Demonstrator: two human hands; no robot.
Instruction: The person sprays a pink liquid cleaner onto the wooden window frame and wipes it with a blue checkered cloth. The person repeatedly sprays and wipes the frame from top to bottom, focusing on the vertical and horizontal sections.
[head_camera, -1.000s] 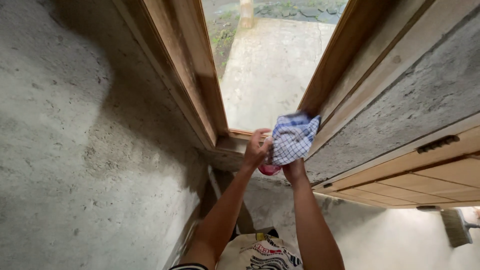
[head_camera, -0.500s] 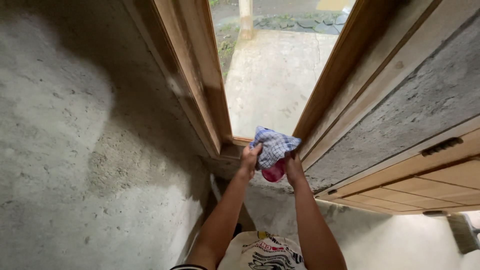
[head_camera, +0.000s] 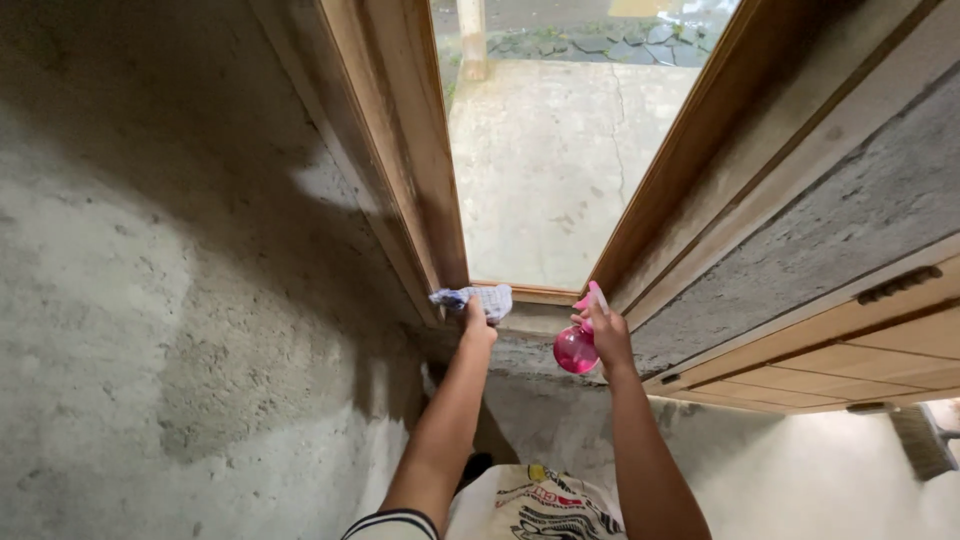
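A checked blue cloth (head_camera: 472, 298) is pressing into the wooden window frame (head_camera: 400, 180) bottom corner, the left hand (head_camera: 478, 322) gripping it; at 3 o'clock, the right hand (head_camera: 606, 335) is clutching a pink spray bottle (head_camera: 577, 347) (firm, overlapping strokes probably suit best).
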